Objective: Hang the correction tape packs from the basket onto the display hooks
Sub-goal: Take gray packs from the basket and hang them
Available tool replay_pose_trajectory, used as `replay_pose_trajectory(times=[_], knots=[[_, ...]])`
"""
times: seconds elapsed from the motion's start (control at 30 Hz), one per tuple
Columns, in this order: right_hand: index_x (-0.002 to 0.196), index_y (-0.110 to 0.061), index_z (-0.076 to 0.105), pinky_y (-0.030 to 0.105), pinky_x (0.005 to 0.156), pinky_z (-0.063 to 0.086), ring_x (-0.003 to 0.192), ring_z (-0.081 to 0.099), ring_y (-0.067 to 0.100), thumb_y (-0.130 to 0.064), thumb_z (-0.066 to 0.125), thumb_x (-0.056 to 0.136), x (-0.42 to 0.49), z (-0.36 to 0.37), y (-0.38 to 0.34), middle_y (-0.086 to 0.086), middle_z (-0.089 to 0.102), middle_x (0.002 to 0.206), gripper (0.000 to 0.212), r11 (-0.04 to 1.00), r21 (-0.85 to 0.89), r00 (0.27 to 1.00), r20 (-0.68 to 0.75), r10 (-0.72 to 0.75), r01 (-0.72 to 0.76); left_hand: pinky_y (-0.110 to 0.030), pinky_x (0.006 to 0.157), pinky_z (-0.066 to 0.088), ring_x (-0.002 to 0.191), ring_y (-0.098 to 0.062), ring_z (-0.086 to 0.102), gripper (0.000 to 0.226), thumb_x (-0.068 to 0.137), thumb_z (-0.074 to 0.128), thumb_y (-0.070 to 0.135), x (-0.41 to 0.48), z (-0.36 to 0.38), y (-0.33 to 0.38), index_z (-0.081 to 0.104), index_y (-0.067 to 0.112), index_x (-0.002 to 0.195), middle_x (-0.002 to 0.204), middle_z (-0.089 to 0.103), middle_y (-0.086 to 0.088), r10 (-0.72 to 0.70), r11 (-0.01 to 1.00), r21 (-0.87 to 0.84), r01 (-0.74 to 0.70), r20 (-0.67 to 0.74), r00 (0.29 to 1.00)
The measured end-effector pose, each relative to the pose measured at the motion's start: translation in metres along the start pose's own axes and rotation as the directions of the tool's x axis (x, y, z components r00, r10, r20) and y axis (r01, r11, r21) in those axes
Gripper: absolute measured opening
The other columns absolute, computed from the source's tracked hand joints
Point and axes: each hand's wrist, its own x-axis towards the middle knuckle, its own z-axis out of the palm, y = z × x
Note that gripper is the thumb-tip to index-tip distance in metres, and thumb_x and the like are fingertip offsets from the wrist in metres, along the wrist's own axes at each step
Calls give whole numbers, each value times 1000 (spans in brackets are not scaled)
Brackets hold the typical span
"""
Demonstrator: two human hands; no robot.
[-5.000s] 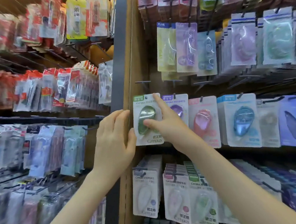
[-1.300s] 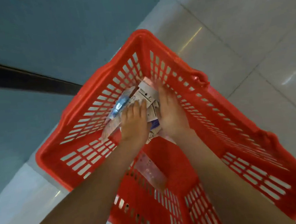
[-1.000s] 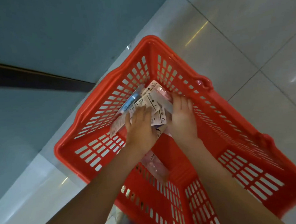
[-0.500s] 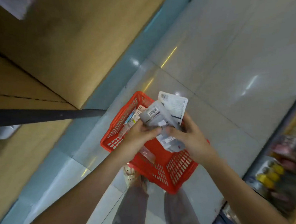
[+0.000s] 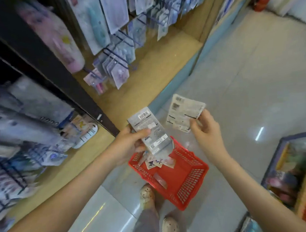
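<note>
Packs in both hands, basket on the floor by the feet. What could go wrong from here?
The left hand holds what looks like several grey packs under one thumb; one could slide out. The right hand pinches a white pack by its edge, so it may twist when threaded onto a hook. The red basket sits beside the shoe; a step could kick it.

Arms outstretched — left hand (image 5: 130, 144), right hand (image 5: 205, 130) apart, fingers (image 5: 141, 132) curled.

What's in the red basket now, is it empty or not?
Not empty. A few packs lie bunched at one end of the red basket, with one more pack on its floor.
</note>
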Motion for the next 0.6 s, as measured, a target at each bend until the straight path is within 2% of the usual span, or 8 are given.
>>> replay_pose_trajectory(times=[0.07, 0.13, 0.2, 0.33, 0.4, 0.47, 0.53, 0.6], knots=[[118, -31, 58, 15, 96, 39, 110, 51, -15, -10, 47, 92, -19, 2, -38, -25, 61, 116, 35, 933, -137, 938, 149, -312, 332, -30, 67, 61, 76, -18, 72, 29, 84, 64, 12, -42, 6, 16, 61, 13, 113, 95, 75, -6, 6, 1000, -24, -6, 13, 1000], [127, -16, 54, 22, 109, 33, 128, 45, -1, 0, 41, 89, -36, 4, -65, -8, 58, 129, 43, 763, -147, 750, 375, -546, 629, -29, 66, 61, 74, -16, 73, 37, 78, 64, 21, -81, 10, 29, 62, 12, 113, 90, 75, -7, 19, 999, -39, -18, 32, 999], [127, -5, 58, 32, 113, 31, 132, 44, 15, 7, 40, 89, -51, 3, -93, 4, 57, 132, 43, 631, -84, 584, 489, -648, 771, -29, 64, 60, 77, -16, 73, 45, 76, 61, 28, -126, 10, 40, 62, 11, 117, 94, 75, -8, 61, 997, -55, -60, 9, 998], [128, -12, 57, 31, 114, 30, 138, 38, 16, 11, 37, 90, -83, 5, -159, -4, 53, 136, 49, 501, 28, 380, 615, -691, 865, -24, 61, 58, 69, -11, 70, 25, 86, 60, 28, -227, 6, 51, 65, 13, 106, 85, 75, -4, 178, 978, -103, -181, -38, 983], [128, -11, 60, 31, 115, 29, 139, 37, 19, 8, 31, 87, -101, 13, -192, 2, 53, 138, 53, 446, 55, 291, 686, -667, 893, -26, 65, 59, 76, -13, 71, 34, 83, 70, 18, -272, 2, 54, 62, 9, 116, 93, 74, -6, 256, 964, -60, -258, -50, 965], [125, -8, 62, 28, 116, 26, 140, 36, 17, 8, 28, 79, -119, 24, -223, 5, 54, 138, 59, 438, 78, 259, 709, -656, 895, -27, 60, 59, 77, -16, 71, 38, 84, 68, 13, -311, -2, 58, 59, 7, 120, 95, 74, -8, 325, 945, -15, -328, -82, 942], [122, -5, 63, 24, 115, 25, 138, 36, 9, 14, 31, 72, -137, 36, -252, 3, 54, 136, 63, 467, 102, 271, 699, -662, 879, -27, 60, 58, 78, -16, 72, 30, 88, 60, 10, -347, -9, 62, 59, 8, 118, 96, 75, -8, 388, 921, 33, -388, -155, 909], [127, -5, 59, 24, 114, 26, 135, 38, 6, 16, 43, 80, -150, 51, -281, 1, 53, 136, 54, 421, 112, 234, 691, -684, 900, -28, 64, 58, 83, -17, 72, 28, 91, 59, 8, -381, -18, 69, 60, 11, 119, 102, 74, -8, 444, 896, 101, -432, -195, 875]])
